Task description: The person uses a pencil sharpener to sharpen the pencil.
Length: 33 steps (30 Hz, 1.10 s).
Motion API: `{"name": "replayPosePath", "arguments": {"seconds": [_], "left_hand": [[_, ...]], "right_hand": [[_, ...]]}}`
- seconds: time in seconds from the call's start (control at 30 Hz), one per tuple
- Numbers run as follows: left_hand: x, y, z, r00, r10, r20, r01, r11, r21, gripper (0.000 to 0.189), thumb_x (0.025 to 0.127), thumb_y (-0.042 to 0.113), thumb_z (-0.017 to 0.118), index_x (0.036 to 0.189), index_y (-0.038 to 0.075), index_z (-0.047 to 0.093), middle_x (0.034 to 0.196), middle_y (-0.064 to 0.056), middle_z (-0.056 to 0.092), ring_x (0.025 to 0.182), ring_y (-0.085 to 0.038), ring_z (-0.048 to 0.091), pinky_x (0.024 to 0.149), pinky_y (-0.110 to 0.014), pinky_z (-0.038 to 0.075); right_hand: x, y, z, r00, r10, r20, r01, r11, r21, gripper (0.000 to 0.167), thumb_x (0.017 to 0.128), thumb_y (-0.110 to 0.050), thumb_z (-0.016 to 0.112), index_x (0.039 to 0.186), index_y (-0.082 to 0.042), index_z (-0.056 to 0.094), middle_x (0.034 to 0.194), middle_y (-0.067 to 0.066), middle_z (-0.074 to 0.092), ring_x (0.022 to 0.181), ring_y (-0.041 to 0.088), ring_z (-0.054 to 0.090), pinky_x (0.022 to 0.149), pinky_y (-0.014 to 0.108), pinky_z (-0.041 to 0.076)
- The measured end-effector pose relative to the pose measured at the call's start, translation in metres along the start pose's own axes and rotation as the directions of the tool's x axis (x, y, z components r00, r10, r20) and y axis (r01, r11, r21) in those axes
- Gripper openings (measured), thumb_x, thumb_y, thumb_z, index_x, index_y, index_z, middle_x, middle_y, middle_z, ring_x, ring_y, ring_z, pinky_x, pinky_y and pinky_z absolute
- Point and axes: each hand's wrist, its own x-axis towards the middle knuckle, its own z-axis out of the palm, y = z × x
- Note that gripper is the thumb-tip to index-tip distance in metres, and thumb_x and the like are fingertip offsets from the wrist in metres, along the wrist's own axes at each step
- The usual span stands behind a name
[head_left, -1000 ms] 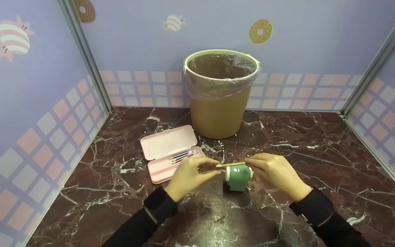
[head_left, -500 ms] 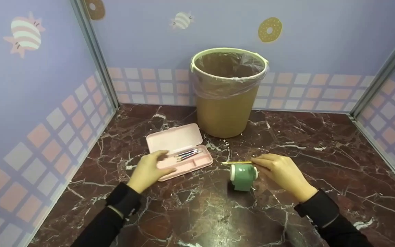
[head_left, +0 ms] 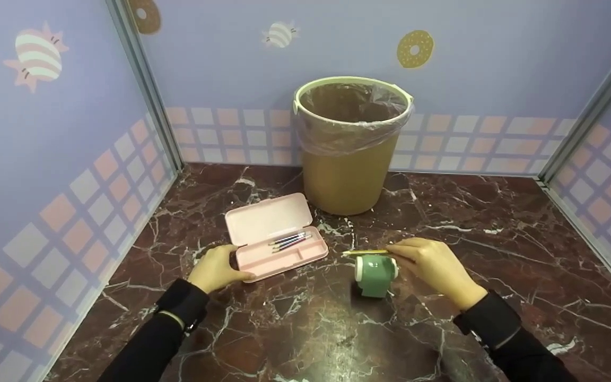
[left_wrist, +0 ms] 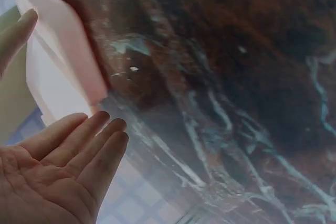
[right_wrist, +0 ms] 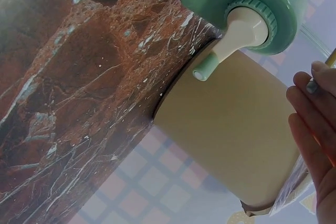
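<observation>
My left hand (head_left: 216, 269) is at the left end of an open pink pencil case (head_left: 305, 259). In the left wrist view its fingers are straight, and the thumb overlaps the case's near wall (left_wrist: 68, 40). Several dark pencils (head_left: 288, 242) lie in the case's back compartment. My right hand (head_left: 435, 265) pinches a yellow pencil (head_left: 365, 252) near one end, level, with its tip pointing left. Just under the pencil stands a green pencil sharpener (head_left: 374, 276); its white crank with a green knob shows in the right wrist view (right_wrist: 231, 40).
A tan trash bin (head_left: 345, 170) with a clear plastic liner stands behind the case, against the patterned back wall (head_left: 220, 63). Dark red marble tabletop (head_left: 305, 329) extends around the things, with small pale specks near the bin. Side walls bound it left and right.
My left hand has let go of the yellow pencil's tip and moved left to the case's left end. The right hand keeps the pencil above the sharpener.
</observation>
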Motion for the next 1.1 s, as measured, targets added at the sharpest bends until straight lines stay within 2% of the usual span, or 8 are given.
{"name": "replayPosePath", "arguments": {"seconds": [0.2, 0.43, 0.63, 0.77, 1.1], "left_hand": [[0.003, -0.002, 0.002, 1.0, 0.015, 0.019, -0.015, 1.0, -0.007, 0.073, 0.075, 0.033, 0.09, 0.13, -0.005, 0.064, 0.124, -0.026, 0.071, 0.114, -0.041, 0.069, 0.099, -0.055, 0.052], [0.004, -0.003, 0.002, 1.0, 0.016, 0.019, -0.016, 1.0, 0.004, 0.069, 0.074, 0.032, 0.091, 0.127, -0.004, 0.066, 0.119, -0.024, 0.073, 0.104, -0.035, 0.071, 0.092, -0.052, 0.054], [0.005, -0.003, 0.004, 1.0, 0.025, 0.003, -0.025, 1.0, 0.011, 0.066, 0.072, 0.032, 0.092, 0.123, -0.003, 0.068, 0.115, -0.023, 0.075, 0.099, -0.033, 0.071, 0.09, -0.051, 0.054], [0.005, -0.003, 0.005, 0.999, 0.035, -0.005, -0.035, 0.999, 0.013, 0.066, 0.071, 0.033, 0.092, 0.122, -0.002, 0.069, 0.113, -0.022, 0.076, 0.096, -0.031, 0.071, 0.089, -0.05, 0.055], [0.006, -0.004, 0.002, 0.999, 0.032, -0.006, -0.032, 0.999, 0.009, 0.061, 0.069, 0.033, 0.093, 0.115, 0.001, 0.072, 0.104, -0.017, 0.077, 0.085, -0.023, 0.067, 0.079, -0.043, 0.053]], "right_hand": [[0.018, 0.005, 0.008, 1.0, -0.002, 0.018, 0.002, 0.999, 0.039, 0.025, 0.081, -0.012, 0.082, 0.106, -0.01, 0.08, 0.094, 0.006, 0.08, 0.083, 0.02, 0.077, 0.075, 0.036, 0.062], [0.056, 0.008, 0.019, 0.989, 0.006, 0.146, -0.021, 0.995, 0.102, 0.017, 0.088, -0.013, 0.077, 0.105, -0.01, 0.08, 0.096, 0.007, 0.081, 0.084, 0.023, 0.077, 0.08, 0.04, 0.062], [0.1, 0.007, 0.03, 0.96, 0.023, 0.278, -0.064, 0.988, 0.139, 0.015, 0.091, -0.017, 0.074, 0.104, -0.011, 0.08, 0.098, 0.008, 0.081, 0.087, 0.024, 0.078, 0.084, 0.041, 0.061], [0.126, 0.006, 0.041, 0.938, 0.014, 0.346, -0.065, 0.988, 0.138, 0.016, 0.091, -0.019, 0.074, 0.104, -0.011, 0.08, 0.103, 0.008, 0.081, 0.091, 0.025, 0.078, 0.089, 0.041, 0.061], [0.172, -0.007, 0.075, 0.888, -0.011, 0.459, -0.035, 0.995, 0.093, 0.013, 0.09, -0.018, 0.076, 0.098, -0.011, 0.082, 0.097, 0.007, 0.082, 0.086, 0.028, 0.078, 0.083, 0.043, 0.061]]}}
